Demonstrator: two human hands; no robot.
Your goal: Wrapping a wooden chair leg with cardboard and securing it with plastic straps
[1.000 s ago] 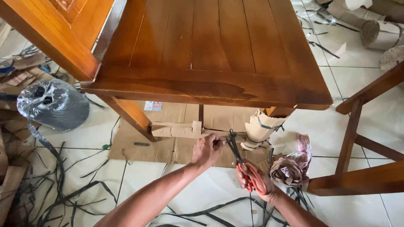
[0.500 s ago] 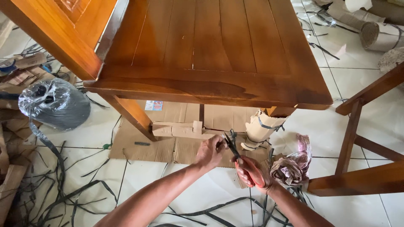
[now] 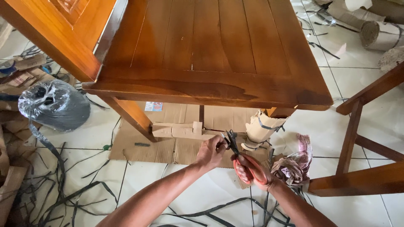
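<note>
While the head camera looks down past the edge of a brown wooden tabletop (image 3: 219, 54), both bare hands work low over the floor in front of it. The right hand (image 3: 252, 170) is closed through the red-orange handles of a pair of scissors (image 3: 237, 157), whose dark blades point up and away toward the left hand and stand only slightly parted. The left hand (image 3: 211, 152) has its fingers (image 3: 219, 145) pinched together on a thin black strap (image 3: 230, 135) right at the scissor tips; how much of the strap it holds is hidden by the fingers. The strap sits just beside a strip of cardboard padding (image 3: 181, 129) that runs along a low rail between the table legs, above a flattened sheet of cardboard (image 3: 168, 149) spread on the white tiled floor (image 3: 202, 193). Just to the right, one table leg is wrapped in torn cardboard wrapping (image 3: 261, 128) bound with black bands, and a crumpled wad of brown paper (image 3: 294, 164) lies near the right wrist. Cut black straps litter the tiles, and a roll of black strapping in clear plastic (image 3: 54, 104) sits well apart on the left.
</note>
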